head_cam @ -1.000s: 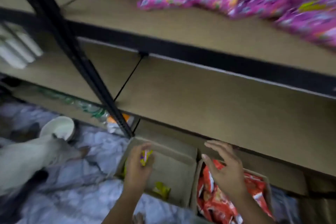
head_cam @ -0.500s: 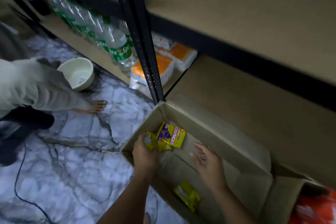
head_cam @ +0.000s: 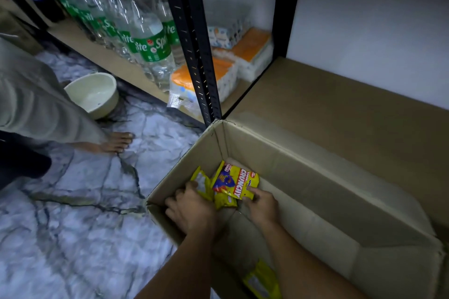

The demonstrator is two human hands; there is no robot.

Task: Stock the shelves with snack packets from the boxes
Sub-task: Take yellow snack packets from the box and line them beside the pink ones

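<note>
The yellow Crunchy packet (head_cam: 237,183) sits inside the open cardboard box (head_cam: 303,177), at its far left corner, and we hold it between both hands. Its long axis runs roughly from our near right up toward the far left corner of the box, printed face up, slightly tilted. Our right hand (head_cam: 261,204) pinches its near right edge with thumb and fingertips. Our left hand (head_cam: 192,209) is curled round a small bunch of yellow packets (head_cam: 202,183) that overlap the Crunchy packet on its left side; how many are in that bunch we cannot tell.

Both hands are about equally near, the left just beside the box's left wall, the right toward the middle. One more loose yellow packet (head_cam: 263,281) lies on the box floor close to us, beneath our right forearm, well apart from the held ones.

The empty brown shelf board (head_cam: 340,109) lies straight beyond the box's far wall, just past the black upright post (head_cam: 194,43). We judge the coming move to be a lift up and forward over that far wall.

Left of the post stand Sprite bottles (head_cam: 145,39) and orange tissue packs (head_cam: 226,68). A pale bowl (head_cam: 93,93) rests on the marbled floor (head_cam: 73,226), with another person's bare foot (head_cam: 114,144) nearby.
</note>
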